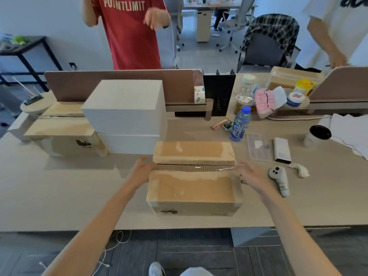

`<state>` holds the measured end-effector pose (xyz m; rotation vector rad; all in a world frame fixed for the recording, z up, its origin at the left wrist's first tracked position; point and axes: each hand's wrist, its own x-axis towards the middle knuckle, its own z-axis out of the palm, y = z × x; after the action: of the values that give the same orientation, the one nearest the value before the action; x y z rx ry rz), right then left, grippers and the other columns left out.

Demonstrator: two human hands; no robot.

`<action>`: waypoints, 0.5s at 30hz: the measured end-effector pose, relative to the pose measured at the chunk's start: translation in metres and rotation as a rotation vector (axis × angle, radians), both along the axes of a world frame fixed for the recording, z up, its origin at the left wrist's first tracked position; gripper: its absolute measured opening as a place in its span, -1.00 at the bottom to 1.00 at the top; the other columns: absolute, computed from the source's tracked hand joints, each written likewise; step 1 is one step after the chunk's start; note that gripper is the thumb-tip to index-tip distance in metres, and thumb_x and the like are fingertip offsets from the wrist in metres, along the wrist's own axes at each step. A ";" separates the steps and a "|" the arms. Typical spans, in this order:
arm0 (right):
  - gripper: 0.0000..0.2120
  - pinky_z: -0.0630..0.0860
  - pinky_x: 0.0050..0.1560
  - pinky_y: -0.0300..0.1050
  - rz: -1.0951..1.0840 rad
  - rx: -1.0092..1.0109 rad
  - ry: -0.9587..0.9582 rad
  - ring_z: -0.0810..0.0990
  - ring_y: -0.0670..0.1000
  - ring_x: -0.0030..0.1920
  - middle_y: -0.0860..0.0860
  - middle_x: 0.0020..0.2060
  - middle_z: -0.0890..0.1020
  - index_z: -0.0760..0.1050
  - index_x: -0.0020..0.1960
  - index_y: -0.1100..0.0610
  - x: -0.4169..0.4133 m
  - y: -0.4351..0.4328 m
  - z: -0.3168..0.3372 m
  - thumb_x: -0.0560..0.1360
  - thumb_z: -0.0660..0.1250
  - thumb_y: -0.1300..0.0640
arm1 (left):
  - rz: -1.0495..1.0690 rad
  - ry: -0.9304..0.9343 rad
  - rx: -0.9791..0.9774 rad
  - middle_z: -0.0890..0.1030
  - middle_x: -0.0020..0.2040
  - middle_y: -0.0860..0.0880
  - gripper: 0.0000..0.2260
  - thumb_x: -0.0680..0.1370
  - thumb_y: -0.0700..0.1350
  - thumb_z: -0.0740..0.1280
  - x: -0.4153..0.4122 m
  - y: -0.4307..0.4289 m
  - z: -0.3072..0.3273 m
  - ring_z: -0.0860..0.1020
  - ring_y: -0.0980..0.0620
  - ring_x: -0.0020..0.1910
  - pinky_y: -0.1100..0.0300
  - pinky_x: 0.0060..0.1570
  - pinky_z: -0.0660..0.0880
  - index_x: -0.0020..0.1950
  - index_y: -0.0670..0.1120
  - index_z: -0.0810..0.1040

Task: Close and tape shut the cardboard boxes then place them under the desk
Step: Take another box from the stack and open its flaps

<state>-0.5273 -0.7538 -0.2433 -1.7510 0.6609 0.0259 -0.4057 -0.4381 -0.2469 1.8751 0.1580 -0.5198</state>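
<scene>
Lying long-axis left-right: cardboard box (194, 188)

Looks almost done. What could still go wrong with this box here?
The flaps of the cardboard box do not meet: a gap shows under the tape, so the seam might open when lifted. The left hand and right hand rest at its sides, so it could slip. Swinging it right might knock the white gadget or the water bottle.
</scene>
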 end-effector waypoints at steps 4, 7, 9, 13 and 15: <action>-0.76 0.53 0.13 0.04 -0.079 0.251 -0.055 0.64 0.04 0.00 0.02 0.00 0.71 0.52 0.23 0.03 -0.016 -0.016 0.010 0.62 0.23 -0.02 | -0.028 -0.076 -0.085 0.59 0.03 -0.13 -0.68 0.68 -0.04 0.09 -0.005 0.019 0.022 0.58 0.00 -0.16 0.09 -0.13 0.55 0.37 -0.14 0.37; -0.55 0.48 0.18 0.11 0.186 0.411 -0.012 0.61 0.14 0.06 0.14 0.14 0.67 0.44 0.35 0.11 -0.031 -0.026 0.016 0.59 0.20 -0.13 | -0.376 0.055 -0.107 0.66 -0.09 -0.12 -0.51 0.63 0.23 -0.05 -0.014 0.033 0.033 0.57 0.01 -0.19 0.15 -0.14 0.51 0.25 -0.05 0.49; -0.31 0.41 0.33 0.08 0.462 0.322 0.087 0.59 0.08 0.18 0.05 0.23 0.63 0.41 0.40 0.02 -0.040 -0.026 0.011 0.42 0.33 -0.35 | -0.620 0.094 0.022 0.67 0.02 -0.05 -0.53 0.61 0.28 0.00 -0.019 0.034 0.026 0.60 0.04 -0.05 0.14 0.00 0.52 0.27 0.00 0.46; -0.32 0.19 0.45 -0.15 0.884 0.003 0.380 0.34 -0.20 0.41 -0.28 0.35 0.47 0.27 0.48 -0.22 -0.043 -0.008 0.010 0.42 0.34 -0.36 | -0.922 -0.044 0.405 0.59 0.17 0.11 -0.53 0.45 0.30 0.32 -0.031 0.021 -0.007 0.54 0.13 0.15 0.10 0.25 0.45 0.28 0.13 0.43; -0.43 0.18 0.33 -0.32 0.979 -0.179 0.436 0.28 -0.22 0.39 -0.24 0.40 0.35 0.23 0.52 -0.12 -0.039 0.004 0.009 0.56 0.32 -0.10 | -0.965 -0.128 0.499 0.55 0.24 0.08 -0.52 0.44 0.29 0.35 -0.038 0.015 -0.017 0.51 0.15 0.18 0.12 0.27 0.43 0.29 0.13 0.44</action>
<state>-0.5658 -0.7497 -0.2346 -2.1083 0.0422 1.0676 -0.4436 -0.4229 -0.2639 2.4040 -0.8123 -1.0697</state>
